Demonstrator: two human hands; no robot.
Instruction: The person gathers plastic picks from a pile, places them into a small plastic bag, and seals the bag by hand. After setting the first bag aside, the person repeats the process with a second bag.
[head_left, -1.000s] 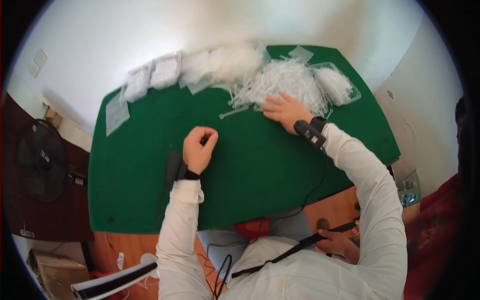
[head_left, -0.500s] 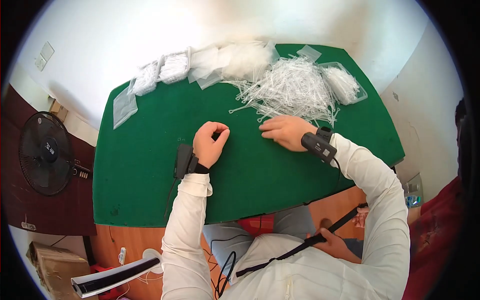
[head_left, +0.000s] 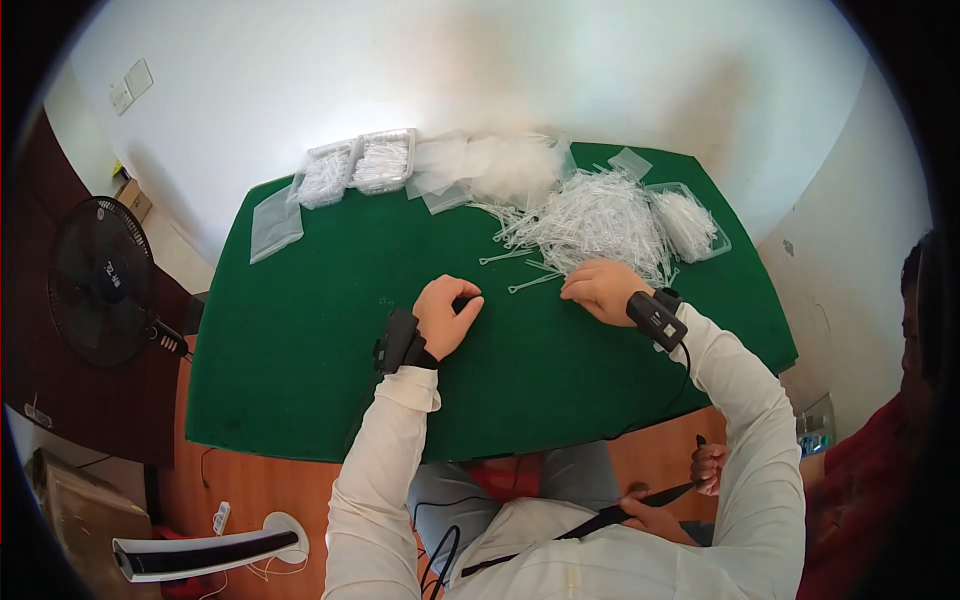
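My left hand (head_left: 447, 317) rests over the middle of the green-covered table (head_left: 330, 350), fingers curled in and thumb near the forefinger. Nothing sticks out of it. My right hand (head_left: 602, 290) is low at the near edge of a heap of clear plastic sticks (head_left: 605, 220), palm down. Its fingers are bent but not closed, and their undersides are hidden. Beside its fingertips a loose stick with a looped end (head_left: 535, 283) lies on the cloth, partly apart from the heap. Both wrists carry black strapped devices.
Tubs of white sticks (head_left: 384, 163) and clear bags (head_left: 515, 165) line the far edge; another tub (head_left: 690, 222) stands right of the heap. A flat bag (head_left: 276, 222) lies far left. A fan (head_left: 102, 280) stands left. At lower right, another person's hands (head_left: 650, 515) hold a black strap.
The view has tilted, so the table sits lower in the picture. My right hand has shifted slightly right, towards the heap, and its fingers are more bent. My left hand keeps its curl.
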